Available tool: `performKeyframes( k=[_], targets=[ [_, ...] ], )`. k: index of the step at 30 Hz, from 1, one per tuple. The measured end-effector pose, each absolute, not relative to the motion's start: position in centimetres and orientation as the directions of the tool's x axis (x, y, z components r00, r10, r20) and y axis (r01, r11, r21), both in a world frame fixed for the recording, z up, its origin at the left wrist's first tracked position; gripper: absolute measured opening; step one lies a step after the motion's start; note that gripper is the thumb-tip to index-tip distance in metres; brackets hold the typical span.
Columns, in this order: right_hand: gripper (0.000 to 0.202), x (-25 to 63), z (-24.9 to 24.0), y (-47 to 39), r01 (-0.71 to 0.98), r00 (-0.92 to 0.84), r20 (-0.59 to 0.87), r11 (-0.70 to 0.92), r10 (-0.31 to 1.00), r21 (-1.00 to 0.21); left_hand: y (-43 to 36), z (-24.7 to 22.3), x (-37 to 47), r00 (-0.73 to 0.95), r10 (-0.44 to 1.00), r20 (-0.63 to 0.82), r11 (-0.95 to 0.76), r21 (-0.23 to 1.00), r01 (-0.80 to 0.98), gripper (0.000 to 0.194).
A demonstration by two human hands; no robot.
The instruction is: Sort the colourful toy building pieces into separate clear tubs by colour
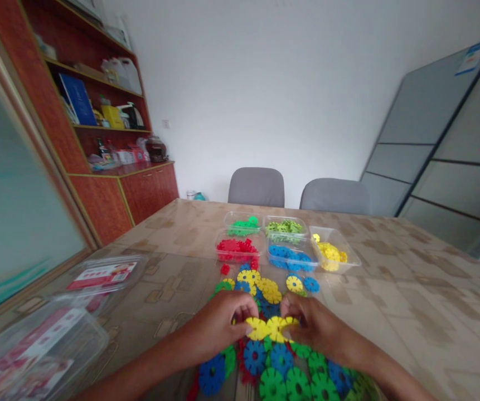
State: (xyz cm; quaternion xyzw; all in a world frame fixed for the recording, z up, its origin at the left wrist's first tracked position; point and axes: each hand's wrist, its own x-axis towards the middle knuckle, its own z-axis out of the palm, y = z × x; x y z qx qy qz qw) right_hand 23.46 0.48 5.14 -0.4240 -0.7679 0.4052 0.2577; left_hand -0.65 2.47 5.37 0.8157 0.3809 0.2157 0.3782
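Between my two hands is a short row of joined yellow notched plastic discs [266,329], raised above the other pieces. My left hand [232,316] pinches its left end between thumb and fingers. At the right end, my right hand [304,318] grips it the same way. Beneath and in front of my hands lie several blue discs [255,357] and green discs [297,384], with bits of red showing among them. Beyond my hands, more loose yellow discs [268,289] lie mixed with blue and green ones. My hands partly cover the pile.
Clear tubs hold sorted discs: red [236,249], dark green [243,226], light green [284,228], blue [290,258] and yellow [330,253]. Clear plastic lids [105,275] with printed labels lie on the left of the table [415,289]. Two grey chairs [256,186] stand behind.
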Motion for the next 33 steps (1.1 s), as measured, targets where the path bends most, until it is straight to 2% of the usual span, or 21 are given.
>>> performKeyframes(
  k=[5,9,12,16,21,28,31,33],
  targets=[
    [0.020,22.9,3.8,0.6,0.225,-0.501,0.082,0.221,0.862,-0.949,2.6,4.9,-0.1,0.581,0.813,0.034,-0.289,0.890,0.352,0.012],
    [0.028,21.9,3.1,0.2,0.142,-0.555,0.013,0.111,0.832,-0.984,2.6,3.7,0.3,0.553,0.833,0.020,-0.236,0.916,0.324,0.012],
    [0.026,21.0,2.8,-0.1,0.181,-0.509,0.033,0.144,0.860,-0.973,2.5,3.0,0.5,0.536,0.844,0.023,-0.235,0.914,0.331,0.013],
    [0.012,20.3,3.1,-0.3,0.328,-0.428,0.078,0.235,0.901,-0.915,2.2,2.7,0.7,0.543,0.840,0.019,-0.238,0.911,0.337,0.015],
    [0.003,20.2,3.9,-0.7,0.420,-0.405,0.082,0.265,0.910,-0.868,2.3,3.1,0.7,0.565,0.825,0.003,-0.219,0.924,0.315,0.013],
    [0.015,22.7,4.4,1.2,0.404,-0.307,0.125,0.248,0.944,-0.880,3.5,4.5,-0.7,0.510,0.840,0.184,-0.407,0.835,0.370,0.008],
    [0.029,26.0,5.5,3.1,0.409,-0.187,0.199,0.261,0.962,-0.874,3.9,5.0,-1.0,0.491,0.851,0.185,-0.413,0.813,0.410,0.010],
    [0.039,28.9,6.5,4.6,0.486,-0.061,0.234,0.234,0.970,-0.842,4.0,5.2,-1.1,0.473,0.863,0.179,-0.402,0.810,0.426,0.012]
  ],
)
